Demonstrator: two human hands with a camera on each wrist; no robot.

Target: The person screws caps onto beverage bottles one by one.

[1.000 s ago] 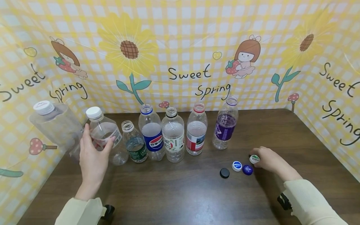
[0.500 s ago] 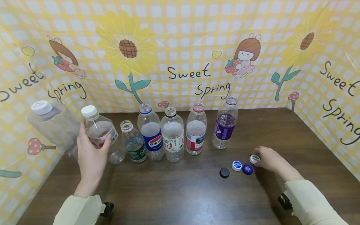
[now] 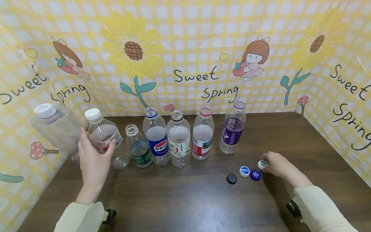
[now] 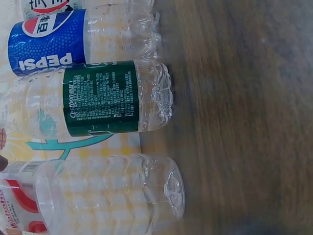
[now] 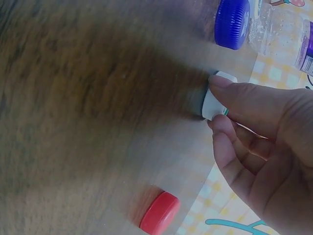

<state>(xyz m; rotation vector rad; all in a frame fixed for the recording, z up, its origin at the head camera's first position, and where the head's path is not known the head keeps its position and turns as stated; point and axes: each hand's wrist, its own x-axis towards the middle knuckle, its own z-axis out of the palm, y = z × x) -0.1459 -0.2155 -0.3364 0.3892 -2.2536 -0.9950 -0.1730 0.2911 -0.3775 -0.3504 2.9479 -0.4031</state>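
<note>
My left hand (image 3: pixel 94 164) grips a clear plastic bottle (image 3: pixel 101 137) with a white cap and a red-and-white label, at the left of the row. The left wrist view shows this bottle's clear lower part (image 4: pixel 107 196), with fingertips just at the frame's edge. On the right, my right hand (image 3: pixel 276 166) pinches a white bottle cap (image 5: pixel 213 104) with green print between thumb and fingers, low over the table. Beside that hand lie a purple cap (image 3: pixel 255 175), a white-and-blue cap (image 3: pixel 244 171) and a black cap (image 3: pixel 231 178).
Several uncapped bottles stand in a row, among them a green-labelled one (image 3: pixel 140 153), a Pepsi bottle (image 3: pixel 157 145) and a purple-labelled bottle (image 3: pixel 232 130) set apart. A large capped bottle (image 3: pixel 58 129) stands far left. A red cap (image 5: pixel 160 214) shows in the right wrist view.
My left hand and the white-capped bottle have shifted slightly left. My right hand stays at the white cap, almost still.
</note>
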